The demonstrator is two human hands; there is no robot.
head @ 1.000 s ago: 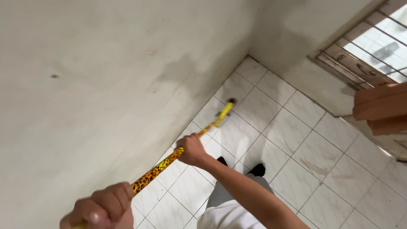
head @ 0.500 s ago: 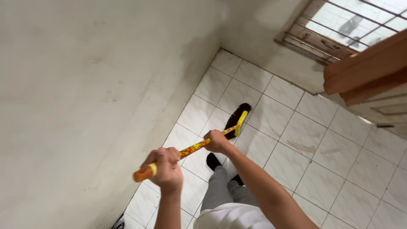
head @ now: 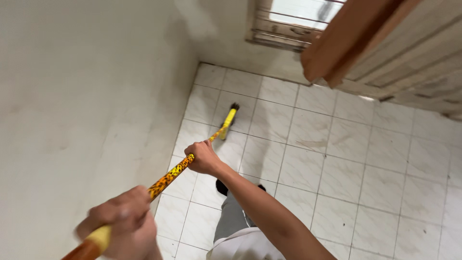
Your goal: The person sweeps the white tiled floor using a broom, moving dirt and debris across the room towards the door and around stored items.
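- White painted wall [head: 72, 96] filled the left side of the view, meeting the floor along a slanting line.
- The left hand [head: 122, 226], blurred, was clenched around the upper end of the broom handle [head: 171, 175], near the bottom left corner of the view.
- The handle, patterned in yellow, orange and black, ran up and to the right from that hand.
- The right hand [head: 204, 158] was closed around the handle's middle, its forearm crossing the lower centre.
- The broom head [head: 230, 118], yellow with dark bristles, rested on the white tiled floor [head: 337, 159], near the floor's far left corner.
- Grey trousers [head: 230, 219] and dark footwear [head: 221, 187] showed below.
- A brown wooden door [head: 346, 43] stood at upper right, beside a barred window [head: 288, 19].
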